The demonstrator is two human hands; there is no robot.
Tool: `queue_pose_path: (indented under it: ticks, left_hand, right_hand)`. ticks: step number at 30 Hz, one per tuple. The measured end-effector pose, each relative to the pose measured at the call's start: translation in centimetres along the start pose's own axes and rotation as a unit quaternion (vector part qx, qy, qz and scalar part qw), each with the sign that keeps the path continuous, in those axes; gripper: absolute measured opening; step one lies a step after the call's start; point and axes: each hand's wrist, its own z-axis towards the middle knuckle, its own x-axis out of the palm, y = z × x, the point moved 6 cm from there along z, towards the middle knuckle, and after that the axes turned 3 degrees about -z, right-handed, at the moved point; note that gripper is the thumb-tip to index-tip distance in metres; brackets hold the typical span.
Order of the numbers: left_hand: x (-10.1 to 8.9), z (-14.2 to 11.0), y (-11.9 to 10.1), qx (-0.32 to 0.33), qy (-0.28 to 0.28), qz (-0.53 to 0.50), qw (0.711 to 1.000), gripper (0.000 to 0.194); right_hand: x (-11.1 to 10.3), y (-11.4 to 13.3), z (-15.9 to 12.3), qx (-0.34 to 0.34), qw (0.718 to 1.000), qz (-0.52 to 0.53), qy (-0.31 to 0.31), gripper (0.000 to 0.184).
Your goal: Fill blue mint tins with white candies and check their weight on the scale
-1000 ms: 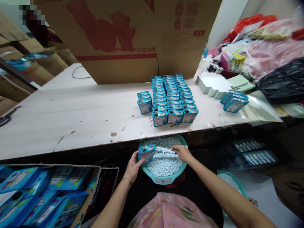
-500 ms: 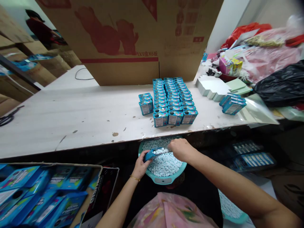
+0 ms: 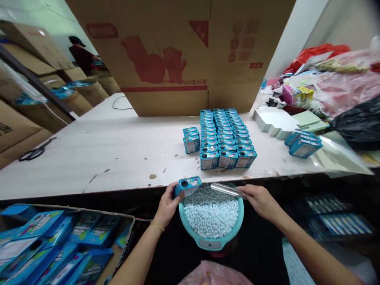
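Note:
My left hand [image 3: 166,208] is closed around a small blue box [image 3: 192,183], holding it over the far left edge of a teal basin [image 3: 209,244]. The box's printed end, with a black circle, faces up. Small white pellets [image 3: 211,217] fill much of the basin. My right hand [image 3: 261,201] grips a shiny metal scoop [image 3: 227,190] by its right end. The scoop lies level above the basin's far side, apart from the box; whether it holds pellets I cannot see.
On the white table [image 3: 89,158] stand rows of filled-looking blue boxes [image 3: 227,158], a stack of white card [image 3: 276,120] and black scissors [image 3: 35,152]. A large carton [image 3: 166,95] stands behind. At lower left, a carton holds flat blue boxes [image 3: 80,237]. A person [image 3: 81,55] is far left.
The box, tilted with pellets showing at its open end, now stands with its printed end up. My right hand has drawn away rightward, and the scoop shows clearly. The camera view has shifted.

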Motion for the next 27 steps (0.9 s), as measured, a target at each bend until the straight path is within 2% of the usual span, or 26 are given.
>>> queue_pose_path:
  ticks: [3,7,9,11,13,14,16,17,19,20,21,22,23,25,27]
  left_hand:
    - [0.2,6.1,-1.4,0.034,-0.023,0.002,0.999,0.044]
    - [1.5,13.8,-1.7,0.062,-0.071,0.062,0.994,0.040]
    - [1.8,15.6,-1.6,0.056,-0.100,0.078,0.990,0.043]
    - [0.8,15.4,-1.6,0.052,-0.135,0.093,0.985,0.052]
    - [-2.1,13.1,-2.1,0.077,-0.168,0.121,0.975,0.054]
    - [-4.3,11.3,-2.5,0.100,-0.185,0.139,0.968,0.050]
    - [-9.9,6.3,-3.2,0.132,-0.240,0.176,0.946,0.039]
    - [-13.1,3.2,-3.1,0.117,-0.287,0.194,0.931,0.035]
    - [-18.8,-3.4,-2.1,0.037,-0.363,0.209,0.907,0.035]
    - [-20.5,-6.2,-0.9,-0.026,-0.346,0.218,0.912,0.035]
    - [-21.4,-8.6,0.7,-0.094,-0.289,0.230,0.924,0.035]
    - [-21.5,-10.7,2.4,-0.148,-0.214,0.240,0.935,0.035]
    - [-21.5,-12.4,4.0,-0.185,-0.166,0.235,0.940,0.036]
    - [-21.2,-14.5,6.9,-0.242,-0.136,0.208,0.938,0.039]
    - [-20.9,-15.0,8.7,-0.277,-0.145,0.194,0.930,0.044]
  right_hand:
    - [1.6,-2.1,-1.0,0.032,0.995,0.094,-0.006,0.031]
    - [4.1,-2.4,-1.9,0.061,0.984,0.166,0.003,0.034]
    - [5.0,-2.3,-2.1,0.065,0.982,0.179,0.009,0.035]
    - [5.7,-2.5,-2.1,0.070,0.981,0.179,0.012,0.034]
    - [6.5,-3.3,-2.2,0.078,0.983,0.168,0.018,0.034]
    - [7.0,-3.9,-2.2,0.083,0.984,0.158,0.020,0.034]
    - [8.2,-5.4,-2.4,0.090,0.986,0.135,0.029,0.035]
    - [8.9,-6.2,-2.5,0.093,0.987,0.124,0.036,0.036]
    - [10.2,-7.6,-2.7,0.094,0.989,0.106,0.052,0.037]
    - [10.8,-8.1,-2.8,0.093,0.989,0.101,0.060,0.037]
    - [11.3,-8.4,-2.9,0.091,0.989,0.097,0.067,0.038]
    - [11.7,-8.5,-2.8,0.088,0.989,0.093,0.070,0.038]
    - [11.9,-8.4,-2.8,0.085,0.990,0.091,0.071,0.039]
    - [12.2,-7.8,-2.4,0.080,0.991,0.088,0.067,0.039]
    - [12.2,-6.8,-2.0,0.076,0.991,0.085,0.064,0.040]
